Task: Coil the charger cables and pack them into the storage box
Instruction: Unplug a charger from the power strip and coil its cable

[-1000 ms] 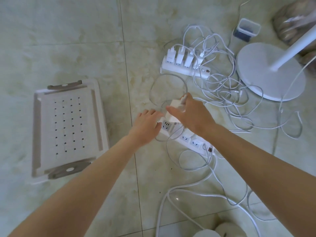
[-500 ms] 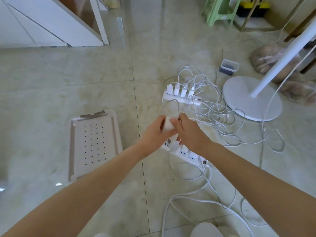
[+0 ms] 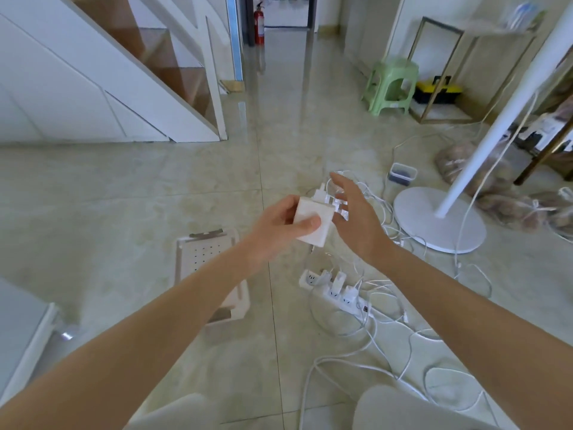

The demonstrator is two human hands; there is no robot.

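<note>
My left hand grips a white charger block, lifted above the floor. Just right of the block, my right hand is raised with its fingers spread and holds nothing. Below them a white power strip lies on the tiles with several chargers plugged in. Tangled white cables spread around it and to the right. A second strip is mostly hidden behind my hands. The white perforated storage box lies on the floor left of the strip, partly covered by my left forearm.
A white fan base with its slanted pole stands at the right. A small clear container sits behind it, plastic bags farther right. A green stool and a staircase lie beyond. My knees fill the bottom edge.
The view has tilted up to the room. My left hand took the charger block and lifted it off the strip; my right hand let go and spread its fingers.
</note>
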